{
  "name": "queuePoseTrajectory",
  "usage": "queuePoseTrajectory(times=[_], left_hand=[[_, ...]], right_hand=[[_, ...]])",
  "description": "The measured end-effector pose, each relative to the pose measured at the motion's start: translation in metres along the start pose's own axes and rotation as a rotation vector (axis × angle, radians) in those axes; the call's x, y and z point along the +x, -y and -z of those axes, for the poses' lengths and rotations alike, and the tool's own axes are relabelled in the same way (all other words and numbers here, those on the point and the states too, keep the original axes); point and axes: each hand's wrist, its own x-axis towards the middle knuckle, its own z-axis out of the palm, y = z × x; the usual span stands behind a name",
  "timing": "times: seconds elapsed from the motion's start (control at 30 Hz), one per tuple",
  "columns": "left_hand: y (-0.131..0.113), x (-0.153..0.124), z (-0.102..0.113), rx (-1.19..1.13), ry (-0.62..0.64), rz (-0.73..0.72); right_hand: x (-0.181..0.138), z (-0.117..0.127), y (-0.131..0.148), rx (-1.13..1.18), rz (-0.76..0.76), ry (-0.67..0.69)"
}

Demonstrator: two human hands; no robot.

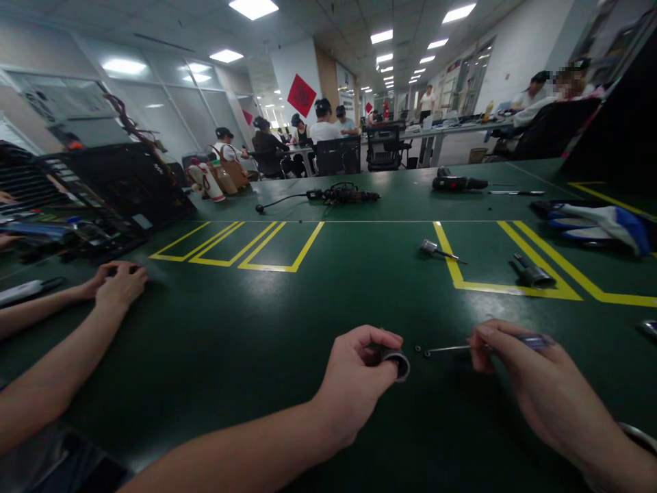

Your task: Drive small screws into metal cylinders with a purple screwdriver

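My left hand (359, 376) is closed around a small grey metal cylinder (397, 361), its open end facing right. My right hand (506, 356) pinches a thin screwdriver (452, 348) with a clear handle, the shaft pointing left just above the green table (287, 315). Its tip lies by two tiny dark parts (421, 350), which sit on the table between my hands, right next to the cylinder.
A co-worker's two hands (118, 282) rest on the table at the left, near a black open device (113, 198). A short bit tool (436, 250), a metal socket (534, 275), a power driver (456, 182) and a cabled tool (341, 195) lie farther back. People sit at desks behind.
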Motion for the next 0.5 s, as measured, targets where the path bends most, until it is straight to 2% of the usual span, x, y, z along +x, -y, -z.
queuePoseTrajectory(times=[0.13,0.3,0.5], left_hand=[[0.000,0.003,0.002,-0.010,0.002,0.014],[-0.003,0.003,0.002,-0.012,-0.024,0.077],[-0.004,0.003,0.002,-0.043,-0.020,0.095]], right_hand=[[0.005,0.000,-0.006,0.015,-0.052,0.012],[0.006,0.003,-0.015,-0.089,-0.029,0.049],[0.001,0.005,-0.004,-0.404,0.091,0.221]])
